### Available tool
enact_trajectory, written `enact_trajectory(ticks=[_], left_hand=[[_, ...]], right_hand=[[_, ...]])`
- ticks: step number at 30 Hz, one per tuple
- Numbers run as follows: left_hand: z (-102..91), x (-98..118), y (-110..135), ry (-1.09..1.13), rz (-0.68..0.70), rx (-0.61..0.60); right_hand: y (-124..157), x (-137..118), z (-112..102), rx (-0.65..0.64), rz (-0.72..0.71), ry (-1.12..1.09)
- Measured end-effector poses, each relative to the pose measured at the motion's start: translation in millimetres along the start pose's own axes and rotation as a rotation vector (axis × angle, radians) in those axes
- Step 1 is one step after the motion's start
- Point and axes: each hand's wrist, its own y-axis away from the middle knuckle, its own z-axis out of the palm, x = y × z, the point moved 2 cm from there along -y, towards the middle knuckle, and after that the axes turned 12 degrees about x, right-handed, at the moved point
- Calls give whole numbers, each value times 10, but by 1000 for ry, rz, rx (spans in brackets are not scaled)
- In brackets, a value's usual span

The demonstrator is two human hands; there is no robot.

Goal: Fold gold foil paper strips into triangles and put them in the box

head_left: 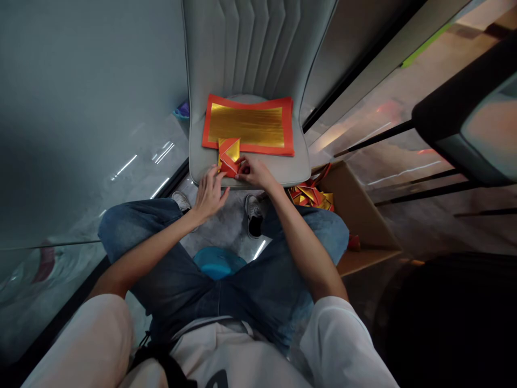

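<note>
A partly folded red-and-gold paper (229, 155) lies on the front of a grey chair seat (283, 167). My left hand (209, 193) rests at the seat's front edge, its fingertips pressing the paper's lower left corner. My right hand (255, 171) pinches the paper's right side, fingers curled on it. Just behind the folded piece lies a flat stack of gold sheets with red borders (248, 125).
A cardboard box (359, 215) to the right of my knee holds several folded red-and-gold pieces (310, 195). A blue stool (218, 262) shows between my legs. The chair's padded back (254, 48) rises behind the stack. Dark furniture stands at the right.
</note>
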Motion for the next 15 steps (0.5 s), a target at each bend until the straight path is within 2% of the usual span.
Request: enact_trajectory(ticks=[4, 10, 15], left_hand=[[60, -21, -51, -26, 24, -114], [144, -173, -105, 40, 87, -203], [132, -272, -184, 91, 114, -236]], right_hand=[[-14, -14, 7, -15, 16, 5], [17, -30, -4, -21, 3, -66], [32, -30, -17, -8, -2, -68]])
